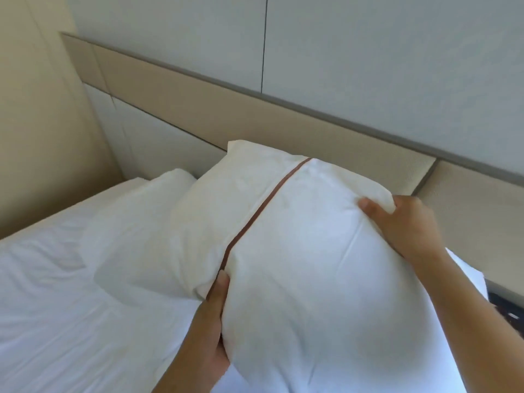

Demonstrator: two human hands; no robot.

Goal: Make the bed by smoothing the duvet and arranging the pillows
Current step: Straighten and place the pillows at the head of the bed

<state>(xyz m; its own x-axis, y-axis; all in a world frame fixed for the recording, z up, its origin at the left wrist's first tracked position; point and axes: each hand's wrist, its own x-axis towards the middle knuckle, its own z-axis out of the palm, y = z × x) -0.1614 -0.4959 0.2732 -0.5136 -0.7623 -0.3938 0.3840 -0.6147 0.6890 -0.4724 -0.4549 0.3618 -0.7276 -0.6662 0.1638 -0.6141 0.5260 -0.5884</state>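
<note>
L hand (211,330) & R hand (402,222), left & right of pillow (312,279): both bare; forearms bare to frame edge.

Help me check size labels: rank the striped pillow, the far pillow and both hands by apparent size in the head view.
1. Striped pillow, nearest the camera.
2. Far pillow, partly hidden.
3. Left hand and right hand: alike, not ranked.
</note>
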